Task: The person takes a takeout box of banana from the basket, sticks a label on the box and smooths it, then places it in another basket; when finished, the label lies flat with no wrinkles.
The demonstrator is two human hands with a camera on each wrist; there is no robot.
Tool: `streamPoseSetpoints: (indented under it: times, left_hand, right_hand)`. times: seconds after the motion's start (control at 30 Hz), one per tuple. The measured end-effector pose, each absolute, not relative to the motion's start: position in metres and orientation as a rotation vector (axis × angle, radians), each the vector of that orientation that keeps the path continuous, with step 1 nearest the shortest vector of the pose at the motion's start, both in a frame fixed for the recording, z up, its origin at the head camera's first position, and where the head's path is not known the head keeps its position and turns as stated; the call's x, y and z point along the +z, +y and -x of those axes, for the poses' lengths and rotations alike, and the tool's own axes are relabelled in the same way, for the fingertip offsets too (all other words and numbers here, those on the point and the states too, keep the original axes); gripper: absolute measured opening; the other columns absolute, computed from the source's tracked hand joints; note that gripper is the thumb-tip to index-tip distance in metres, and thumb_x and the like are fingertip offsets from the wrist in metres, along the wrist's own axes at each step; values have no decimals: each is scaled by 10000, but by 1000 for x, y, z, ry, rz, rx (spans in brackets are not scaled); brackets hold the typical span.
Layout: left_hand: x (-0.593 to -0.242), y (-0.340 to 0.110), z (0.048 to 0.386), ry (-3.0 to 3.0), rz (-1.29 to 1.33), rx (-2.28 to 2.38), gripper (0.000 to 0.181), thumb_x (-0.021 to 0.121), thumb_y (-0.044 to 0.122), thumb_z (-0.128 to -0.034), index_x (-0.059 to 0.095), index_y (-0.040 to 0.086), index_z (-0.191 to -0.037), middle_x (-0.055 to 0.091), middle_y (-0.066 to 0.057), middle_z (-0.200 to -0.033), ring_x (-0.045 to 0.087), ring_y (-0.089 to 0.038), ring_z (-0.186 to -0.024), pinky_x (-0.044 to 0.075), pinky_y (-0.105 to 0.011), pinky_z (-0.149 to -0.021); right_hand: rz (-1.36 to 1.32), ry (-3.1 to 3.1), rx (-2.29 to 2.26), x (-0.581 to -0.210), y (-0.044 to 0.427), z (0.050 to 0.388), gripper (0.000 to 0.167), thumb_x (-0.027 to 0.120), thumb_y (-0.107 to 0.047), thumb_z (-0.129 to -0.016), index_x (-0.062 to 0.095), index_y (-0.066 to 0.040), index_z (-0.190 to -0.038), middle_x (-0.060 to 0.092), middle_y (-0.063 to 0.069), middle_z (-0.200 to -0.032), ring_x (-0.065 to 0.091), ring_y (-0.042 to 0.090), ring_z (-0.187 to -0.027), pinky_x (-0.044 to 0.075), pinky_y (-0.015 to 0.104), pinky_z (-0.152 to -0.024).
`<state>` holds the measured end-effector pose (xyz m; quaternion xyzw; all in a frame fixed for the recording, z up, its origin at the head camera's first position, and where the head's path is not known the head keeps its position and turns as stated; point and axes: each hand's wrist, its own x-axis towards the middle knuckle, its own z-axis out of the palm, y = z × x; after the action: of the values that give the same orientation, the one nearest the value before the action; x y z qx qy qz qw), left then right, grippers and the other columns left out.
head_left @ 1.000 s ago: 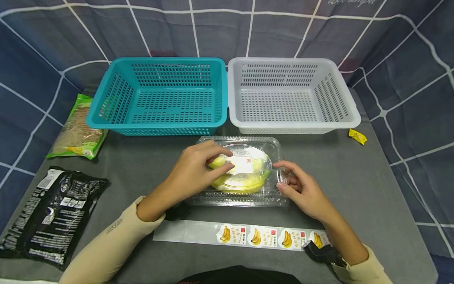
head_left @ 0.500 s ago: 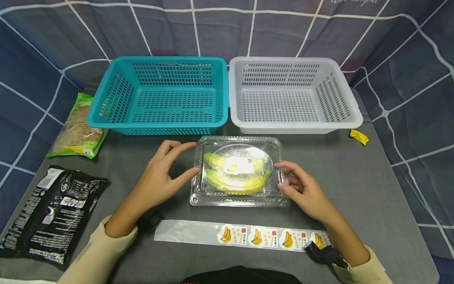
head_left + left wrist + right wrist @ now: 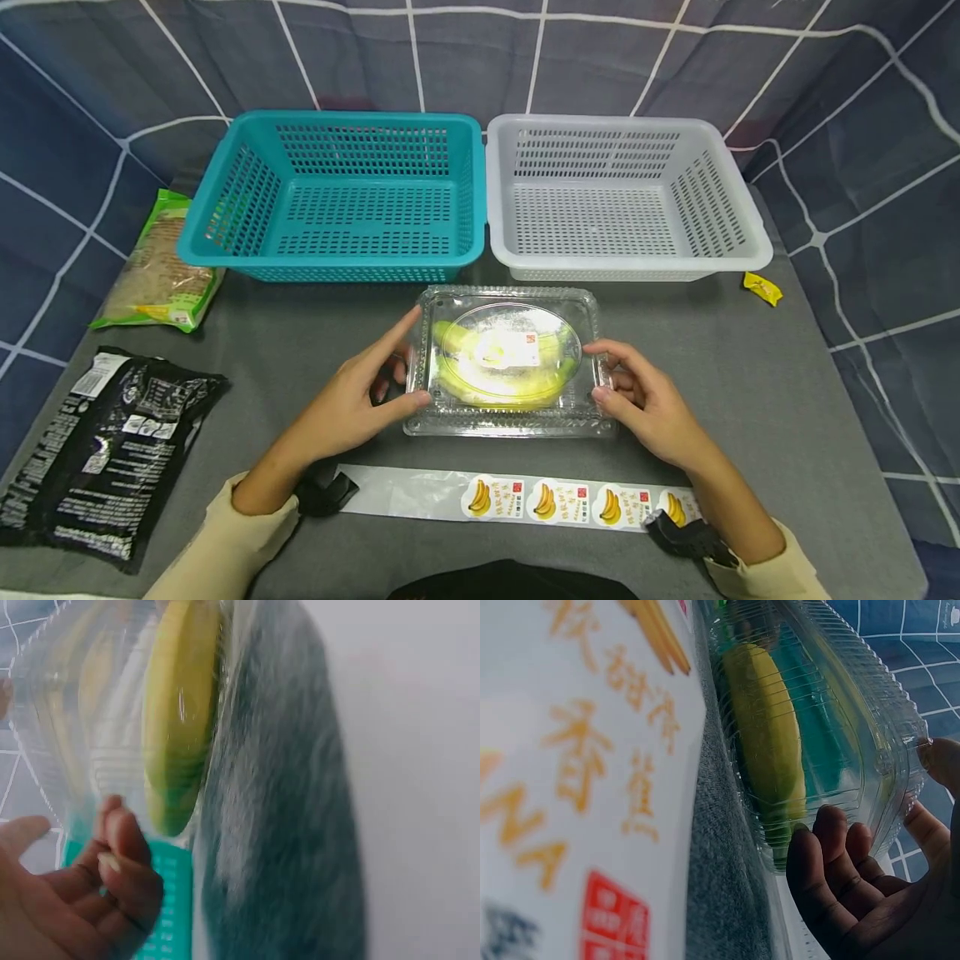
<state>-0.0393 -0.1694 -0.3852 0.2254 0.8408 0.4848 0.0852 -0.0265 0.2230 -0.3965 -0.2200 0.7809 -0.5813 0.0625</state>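
Note:
A clear plastic clamshell box lies closed on the grey table, with yellow-green bananas inside. On its lid is a pale label, partly lost in glare. My left hand is at the box's left side, index fingertip and thumb at the edge, other fingers loosely bent beside the wall in the left wrist view. With bent fingers against the side wall and the thumb on the rim, my right hand holds the box's right edge. A strip of banana stickers lies in front of the box.
Behind the box stand a teal basket and a white basket, side by side. To the left lie a green-edged food bag and a black package. A small yellow wrapped piece is at the right.
My left hand moved left from over the lid, off the label, and then came in to the box's left edge. My right hand stayed at the right edge. The box has barely moved.

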Motion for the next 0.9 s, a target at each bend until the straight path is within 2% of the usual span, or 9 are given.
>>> streamPoseSetpoints:
  times: [0.17, 0.37, 0.5, 0.57, 0.7, 0.8, 0.9]
  left_hand:
    - [-388, -166, 40, 2421, -730, 1530, 825, 750, 175, -956, 286, 323, -1621, 499, -39, -956, 486, -213, -741, 444, -342, -639]
    - [-390, -166, 40, 2391, -731, 1546, 798, 743, 162, -961, 306, 305, -1613, 504, -31, -964, 500, -200, -771, 455, -350, -666]
    - [-389, -168, 39, 2387, -710, 1533, 791, 744, 172, -962, 311, 293, -1612, 501, -41, -977, 505, -192, -781, 459, -354, -673]
    - [-388, -168, 38, 2389, -697, 1525, 792, 747, 183, -961, 311, 306, -1610, 501, -40, -981, 508, -188, -787, 461, -350, -678]
    - [-386, -168, 38, 2385, -674, 1521, 804, 753, 201, -957, 302, 346, -1606, 506, -28, -997, 517, -178, -799, 470, -339, -691]
    - [-386, -167, 38, 2377, -669, 1526, 814, 759, 197, -952, 300, 364, -1603, 509, -22, -1008, 523, -171, -803, 477, -322, -698]
    - [-386, -167, 38, 2380, -675, 1527, 818, 763, 191, -948, 303, 349, -1605, 509, -27, -1011, 529, -173, -801, 482, -306, -698]
  right_hand:
    - [675, 2369, -1744, -395, 225, 26, 536, 602, 125, -957, 493, -50, -1452, 451, 125, -1069, 457, 111, -572, 429, 292, -491]
    - [691, 2477, -1621, -392, 225, 25, 600, 645, 77, -954, 481, -124, -1496, 533, 24, -892, 463, 83, -552, 415, 262, -499]
    - [730, 2551, -1480, -386, 227, 25, 695, 661, 28, -959, 392, -156, -1573, 569, 21, -1006, 598, 92, -683, 510, 250, -614]
    - [737, 2583, -1422, -381, 231, 27, 741, 655, 20, -963, 338, -171, -1605, 574, 42, -1137, 655, 119, -790, 546, 266, -680]
    - [674, 2703, -1365, -370, 244, 37, 741, 646, 18, -971, 340, -207, -1607, 659, 36, -1080, 681, 149, -783, 554, 247, -682]
    - [589, 2811, -1424, -361, 257, 49, 657, 650, 45, -964, 432, -154, -1551, 674, 49, -978, 673, 154, -711, 541, 207, -651]
    - [546, 2872, -1578, -352, 269, 61, 527, 634, 92, -952, 511, -23, -1451, 662, 78, -879, 649, 139, -660, 528, 180, -624]
